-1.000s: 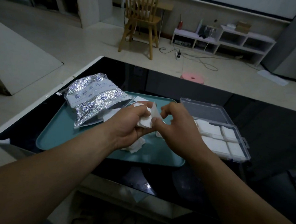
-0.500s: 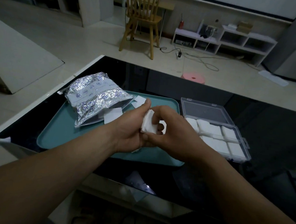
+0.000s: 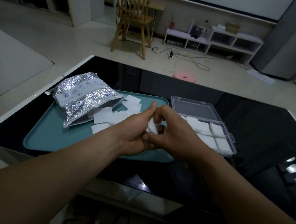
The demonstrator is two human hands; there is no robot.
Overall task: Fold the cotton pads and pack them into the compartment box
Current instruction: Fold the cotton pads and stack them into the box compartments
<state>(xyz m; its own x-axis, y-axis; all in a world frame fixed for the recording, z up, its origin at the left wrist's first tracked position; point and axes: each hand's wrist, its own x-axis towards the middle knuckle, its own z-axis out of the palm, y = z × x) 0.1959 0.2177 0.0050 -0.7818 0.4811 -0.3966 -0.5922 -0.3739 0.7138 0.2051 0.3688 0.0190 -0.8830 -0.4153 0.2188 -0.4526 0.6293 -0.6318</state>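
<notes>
My left hand and my right hand meet above the teal tray, and both pinch one small folded white cotton pad between their fingertips. Several loose flat cotton pads lie on the tray beside an open silver foil bag. To the right stands the clear compartment box with its lid laid open behind it. White folded pads fill the compartments that I can see; my right hand hides the box's left part.
Tray and box sit on a glossy black table whose far edge runs along a light floor. Beyond it stand a wooden chair, a pink stool and a low white shelf with cables on the floor.
The pad was spread wider between my hands a second ago; it is now pressed into a smaller fold. Both hands have drawn closer together and drifted slightly toward the box.
</notes>
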